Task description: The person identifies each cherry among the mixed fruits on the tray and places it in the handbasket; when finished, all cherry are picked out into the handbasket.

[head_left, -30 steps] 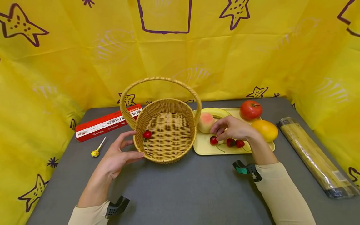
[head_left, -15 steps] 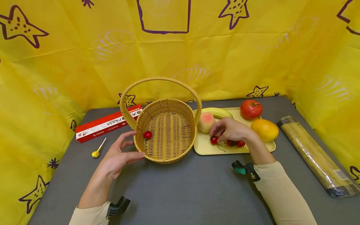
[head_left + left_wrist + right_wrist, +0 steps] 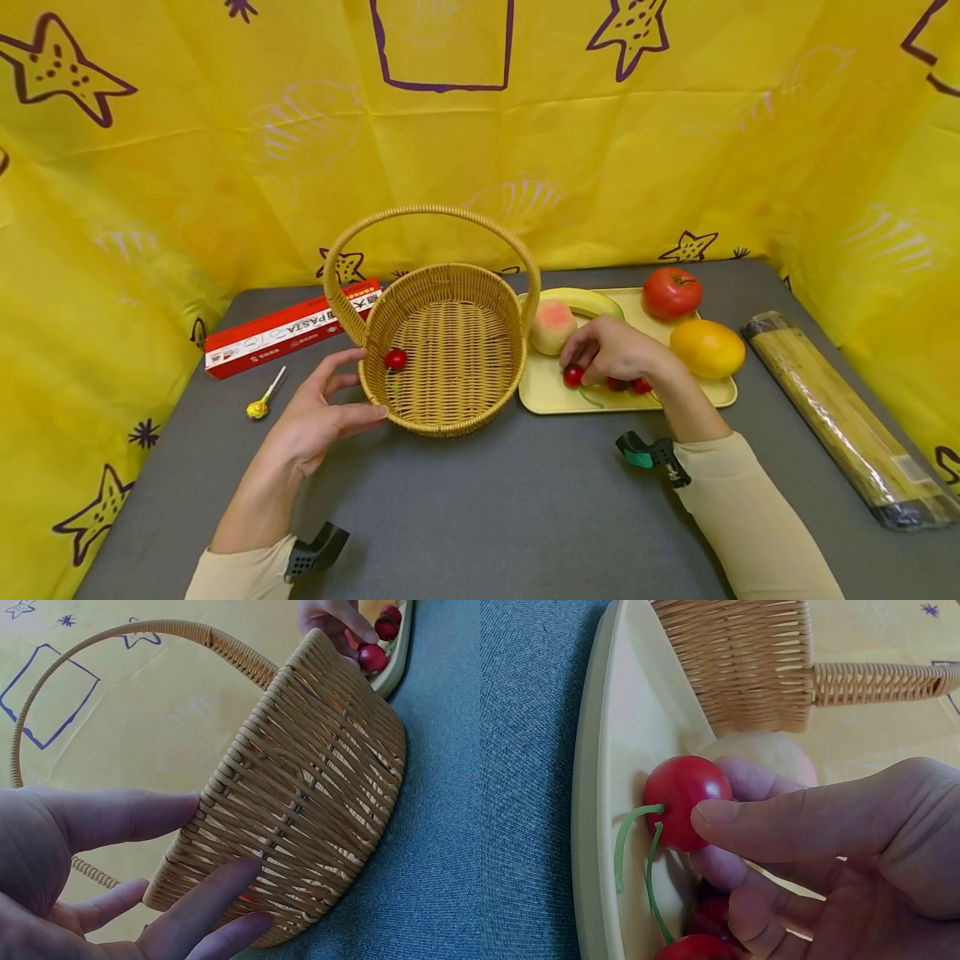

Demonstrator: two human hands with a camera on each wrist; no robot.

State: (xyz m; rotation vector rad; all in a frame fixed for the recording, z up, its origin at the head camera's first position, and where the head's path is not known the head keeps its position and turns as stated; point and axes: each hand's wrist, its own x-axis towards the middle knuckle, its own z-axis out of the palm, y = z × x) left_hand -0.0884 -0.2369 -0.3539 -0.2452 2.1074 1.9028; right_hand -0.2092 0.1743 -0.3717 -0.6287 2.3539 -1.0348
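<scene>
My left hand (image 3: 318, 417) holds the side of a round wicker basket (image 3: 517, 367), thumb on the rim and several fingers along its outer wall in the left wrist view. One red cherry (image 3: 395, 359) with a green stem lies inside the basket. Over the pale yellow tray (image 3: 547, 403), my right hand (image 3: 618, 350) pinches another cherry (image 3: 686, 799) between thumb and fingers. The right wrist view shows its green stem hanging over the tray. More cherries (image 3: 701, 948) sit just under that hand, partly hidden by its fingers.
The tray also bears a peach (image 3: 552, 327), a banana (image 3: 588, 302), a tomato (image 3: 672, 293) and a mango (image 3: 707, 348). Right of it lies a wrapped bamboo mat (image 3: 847, 417). A red pasta box (image 3: 288, 329) and a lollipop (image 3: 258, 407) are left of the basket, whose tall handle (image 3: 431, 210) arches upward.
My right hand has lowered slightly, and its thumb and fingers have closed on the cherry at the tray's left. The left hand and the basket have stayed put.
</scene>
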